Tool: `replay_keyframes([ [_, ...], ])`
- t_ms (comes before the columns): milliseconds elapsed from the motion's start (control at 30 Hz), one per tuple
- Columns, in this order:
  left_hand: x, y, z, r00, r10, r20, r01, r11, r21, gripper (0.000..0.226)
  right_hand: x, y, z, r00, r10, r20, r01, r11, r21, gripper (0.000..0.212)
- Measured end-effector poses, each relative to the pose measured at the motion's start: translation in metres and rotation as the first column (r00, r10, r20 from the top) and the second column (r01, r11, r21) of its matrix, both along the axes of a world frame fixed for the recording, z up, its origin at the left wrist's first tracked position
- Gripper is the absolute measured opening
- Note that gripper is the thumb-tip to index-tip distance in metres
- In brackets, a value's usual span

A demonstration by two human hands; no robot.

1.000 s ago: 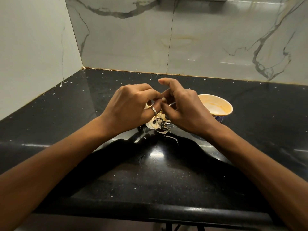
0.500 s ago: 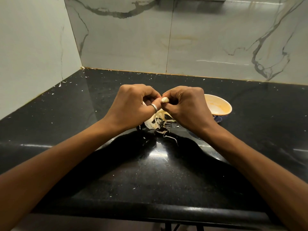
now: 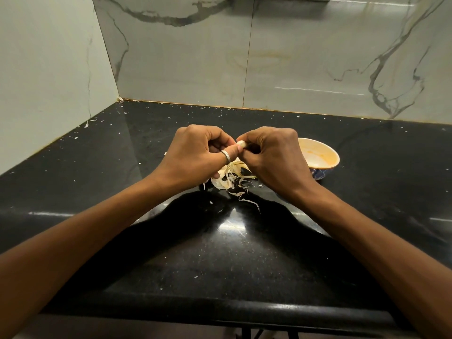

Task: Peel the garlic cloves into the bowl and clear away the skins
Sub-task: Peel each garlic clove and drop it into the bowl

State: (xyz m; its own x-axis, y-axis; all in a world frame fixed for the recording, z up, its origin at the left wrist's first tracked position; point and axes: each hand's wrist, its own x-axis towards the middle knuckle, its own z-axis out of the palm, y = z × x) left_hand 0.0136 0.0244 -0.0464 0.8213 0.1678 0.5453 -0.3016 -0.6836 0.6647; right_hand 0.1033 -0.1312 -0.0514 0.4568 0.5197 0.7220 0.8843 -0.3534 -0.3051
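Over the black counter (image 3: 220, 265), left hand (image 3: 195, 155) and right hand (image 3: 274, 155) pinch a garlic clove (image 3: 241, 143) — slick, it could miss the bowl (image 3: 318, 156) at right.

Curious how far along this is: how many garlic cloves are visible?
1. The garlic clove is pinched between the left hand and right hand, above the pile of skins. More may hide under the hands or skins; none shows in the bowl.

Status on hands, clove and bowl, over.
Left hand and right hand pinch clove above skins. Bowl by right hand, no cloves visible inside. Counter littered, nothing blocking bowl.
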Motion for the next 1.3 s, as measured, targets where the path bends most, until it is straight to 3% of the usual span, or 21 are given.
replay_keyframes([
  [233,0.001,0.005,0.001,0.998,0.025,-0.060,-0.030,0.996,-0.086,0.007,0.003,-0.003,0.000,0.993,0.107,-0.053,-0.108,0.994,-0.014,0.026],
  [367,0.001,0.005,0.004,0.993,-0.003,-0.116,-0.017,0.985,-0.170,0.002,0.002,-0.003,0.002,0.990,0.126,-0.061,-0.130,0.989,-0.072,0.019],
  [567,-0.001,0.000,0.006,0.983,-0.025,-0.183,-0.030,0.956,-0.293,0.008,-0.001,0.002,0.001,0.998,0.053,0.027,-0.049,0.989,-0.138,0.026],
  [733,-0.001,-0.005,0.003,0.982,0.025,-0.186,-0.077,0.957,-0.280,0.005,-0.005,0.004,-0.003,0.993,0.012,0.116,0.009,0.984,-0.178,0.022],
  [933,-0.002,-0.010,0.000,0.986,0.099,-0.136,-0.130,0.961,-0.242,0.005,-0.006,0.006,-0.003,0.994,0.023,0.109,-0.004,0.986,-0.167,0.025],
  [1100,-0.002,-0.012,-0.001,0.986,0.133,-0.098,-0.152,0.962,-0.226,0.019,-0.009,0.007,-0.004,0.998,0.054,0.044,-0.047,0.989,-0.141,0.021],
  [1300,-0.001,-0.006,0.005,0.992,0.084,-0.095,-0.104,0.968,-0.229,0.008,-0.005,0.002,0.002,0.952,0.161,-0.262,-0.166,0.986,0.002,0.013],
])
